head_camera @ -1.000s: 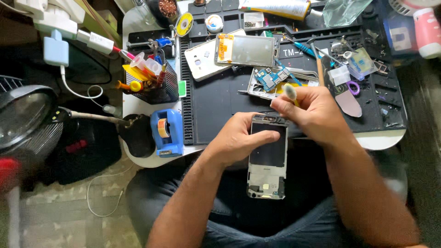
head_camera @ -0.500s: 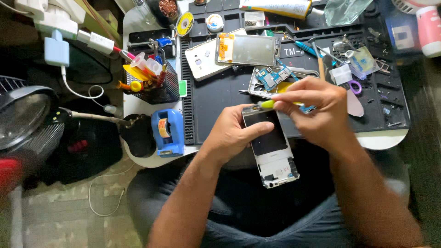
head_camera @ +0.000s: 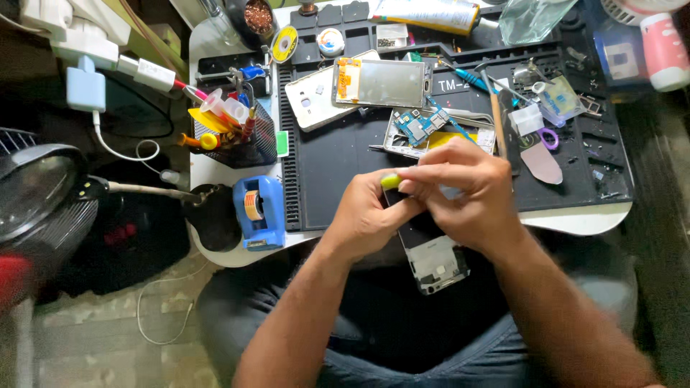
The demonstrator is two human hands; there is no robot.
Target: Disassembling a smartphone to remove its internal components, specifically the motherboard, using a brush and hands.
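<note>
My left hand [head_camera: 370,215] grips a white phone frame with a dark screen [head_camera: 430,253], held over my lap at the table's front edge, its lower end tilted to the right. My right hand [head_camera: 467,190] sits over the phone's upper end, its fingers pinched on a small yellow-green tool [head_camera: 390,181] at the phone's top edge. The upper part of the phone is hidden by both hands.
A black work mat [head_camera: 338,154] covers the white table [head_camera: 575,218]. On it lie a phone back cover [head_camera: 310,100], a display panel [head_camera: 381,82], a frame with a circuit board [head_camera: 424,126], screwdrivers and small parts. A blue tape dispenser [head_camera: 255,212] and a tool holder [head_camera: 233,133] stand at the left.
The phone has swung so its lower end points further right. My right hand has shifted left across the phone's top with the yellow-green tool.
</note>
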